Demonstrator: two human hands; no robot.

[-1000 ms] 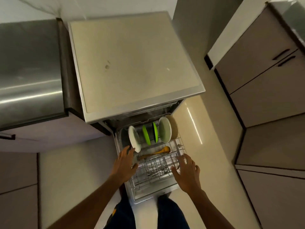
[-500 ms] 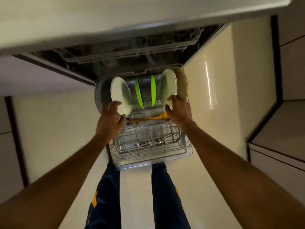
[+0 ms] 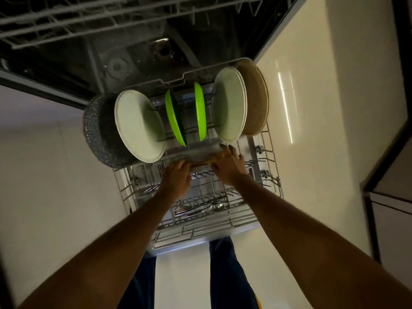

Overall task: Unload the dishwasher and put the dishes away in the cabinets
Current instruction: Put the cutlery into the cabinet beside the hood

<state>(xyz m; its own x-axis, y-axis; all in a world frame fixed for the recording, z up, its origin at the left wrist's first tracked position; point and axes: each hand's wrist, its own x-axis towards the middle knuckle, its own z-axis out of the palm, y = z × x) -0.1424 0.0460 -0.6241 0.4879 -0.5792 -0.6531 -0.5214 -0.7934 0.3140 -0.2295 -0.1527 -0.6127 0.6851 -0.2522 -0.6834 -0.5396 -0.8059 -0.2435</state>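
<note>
The dishwasher's lower rack [image 3: 273, 172] is pulled out below me. Standing in it from left to right are a dark speckled dish [image 3: 99, 132], a pale plate [image 3: 138, 128], two green plates [image 3: 175, 119] [image 3: 200, 110], another pale plate [image 3: 229, 105] and a brown plate [image 3: 256, 99]. A wooden spoon [image 3: 201, 163] lies crosswise in front of the plates. My left hand [image 3: 177, 178] curls over its left end and my right hand [image 3: 227, 167] over its right end. Both ends are hidden under my fingers.
Metal cutlery [image 3: 200, 208] lies in the rack's front part. The upper rack [image 3: 111, 18] hangs overhead inside the open dishwasher. Pale floor tiles [image 3: 301, 152] lie on both sides, and a cabinet front [image 3: 392, 210] stands at the right. My legs are under the rack's front edge.
The view has dropped closer to the rack. Both hands left the pale plates' lower edges and came down together onto the wooden spoon.
</note>
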